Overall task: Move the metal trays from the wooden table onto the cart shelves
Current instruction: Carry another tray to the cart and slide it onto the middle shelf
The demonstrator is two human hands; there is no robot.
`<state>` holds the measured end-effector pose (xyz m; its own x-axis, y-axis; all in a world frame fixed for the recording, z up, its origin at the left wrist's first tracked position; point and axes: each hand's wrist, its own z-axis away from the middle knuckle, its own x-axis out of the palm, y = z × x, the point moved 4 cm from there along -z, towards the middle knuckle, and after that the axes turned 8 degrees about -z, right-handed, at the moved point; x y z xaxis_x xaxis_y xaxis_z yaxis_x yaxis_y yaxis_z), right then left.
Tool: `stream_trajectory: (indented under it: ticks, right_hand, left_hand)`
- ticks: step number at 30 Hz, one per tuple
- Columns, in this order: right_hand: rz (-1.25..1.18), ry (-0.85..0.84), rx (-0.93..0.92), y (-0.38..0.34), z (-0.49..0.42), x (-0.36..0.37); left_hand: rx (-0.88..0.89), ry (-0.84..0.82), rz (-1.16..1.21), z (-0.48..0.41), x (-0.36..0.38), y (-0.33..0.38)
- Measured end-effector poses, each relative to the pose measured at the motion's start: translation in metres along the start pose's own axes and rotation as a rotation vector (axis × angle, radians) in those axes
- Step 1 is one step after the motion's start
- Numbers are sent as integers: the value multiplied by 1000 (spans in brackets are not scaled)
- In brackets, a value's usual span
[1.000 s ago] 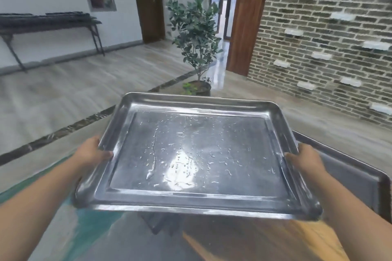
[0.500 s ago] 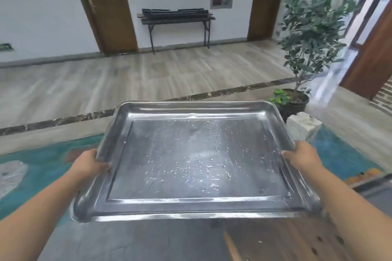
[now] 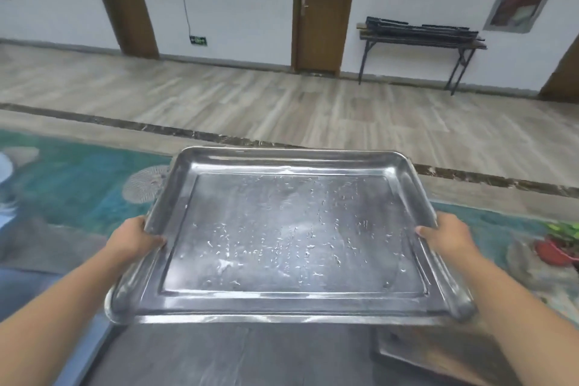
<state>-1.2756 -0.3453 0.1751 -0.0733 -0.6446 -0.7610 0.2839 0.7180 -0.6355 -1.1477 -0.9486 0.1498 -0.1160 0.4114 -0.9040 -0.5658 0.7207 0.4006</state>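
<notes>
- Holding a metal tray (image 3: 291,238) up off everything, carried by its two short sides, roughly level, long edge facing the chest.
- Left hand (image 3: 133,240) clamped on the left rim: thumb laid over the lip, fingers wrapped under the edge and out of sight.
- Right hand (image 3: 446,236) clamped on the right rim the same way, thumb pointing inward across the lip, fingers hidden beneath.
- Both forearms reaching in from the bottom corners, bare.
- Scattered all over the tray's flat middle: water drops (image 3: 282,244), glinting in the light.
- Right under the near edge, a dark grey surface (image 3: 235,360); too blurred to say what.
- Down at the lower right, a slice of wooden bench (image 3: 445,368) peeking out below the right forearm, dark-edged.
- Beyond the tray, on the floor: teal rug (image 3: 78,185), then a dark stone strip (image 3: 219,136), then pale planks (image 3: 250,97).
- Against the far white wall, a brown door (image 3: 319,9), closed.
- Right of it, a folding bench (image 3: 419,42) on thin dark legs, loaded with flat black things.
- Far right, at the rug's edge, a red pot (image 3: 553,252) with green leaves.
</notes>
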Motion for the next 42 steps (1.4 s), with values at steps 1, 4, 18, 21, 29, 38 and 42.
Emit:
stream_trajectory:
  ticks: [1,4,18,21,29,38,42]
  right_hand:
    - [7,-16,-25,-18,-3,14]
    - [7,-54,-84,-66,-8,56]
    - [65,-368,-430,-285,-11,250]
    - [99,-442,-520,-326,-1,297]
    - [159,-687,-823,-424,38,407]
    - [251,-833,-1061,-473,101,468]
    - [211,-895,-1094,-476,131,486]
  left_hand:
    - [-30,17,9,-2,-7,-17]
    - [-111,65,53,-5,-29,-65]
    - [-553,234,193,80,-91,-260]
    - [-686,280,203,113,-92,-291]
    - [-1008,418,260,215,-81,-306]
    - [-1258,487,279,313,-52,-282]
    - [-1304,529,252,345,-47,-283]
